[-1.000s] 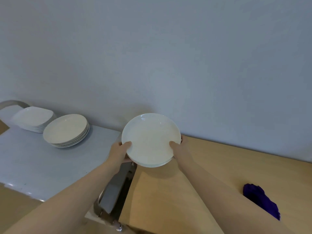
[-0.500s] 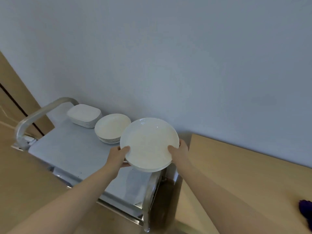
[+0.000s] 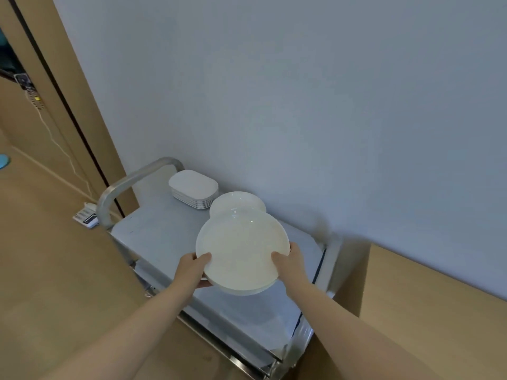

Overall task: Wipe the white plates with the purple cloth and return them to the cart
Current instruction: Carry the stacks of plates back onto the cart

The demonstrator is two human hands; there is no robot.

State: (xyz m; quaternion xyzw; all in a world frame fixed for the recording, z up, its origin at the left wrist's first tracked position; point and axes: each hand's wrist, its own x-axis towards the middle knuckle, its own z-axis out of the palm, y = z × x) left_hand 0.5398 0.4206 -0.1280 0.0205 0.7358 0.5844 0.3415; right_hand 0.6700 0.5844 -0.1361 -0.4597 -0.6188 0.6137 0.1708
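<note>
Since a second ago the round white plate (image 3: 242, 249) has travelled from above the wooden table (image 3: 428, 305) to above the cart (image 3: 162, 234). The left hand (image 3: 193, 267) grips its left rim, thumb on top; the right hand (image 3: 289, 263) grips the right rim. The plate's face tilts toward the camera. Behind it sit stacked square plates (image 3: 193, 189) and round plates (image 3: 237, 201); bare cart top lies to the left.

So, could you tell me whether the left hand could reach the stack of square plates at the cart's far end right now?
Probably not: the left hand grips the round plate, which also hangs between it and the square plates.
</note>
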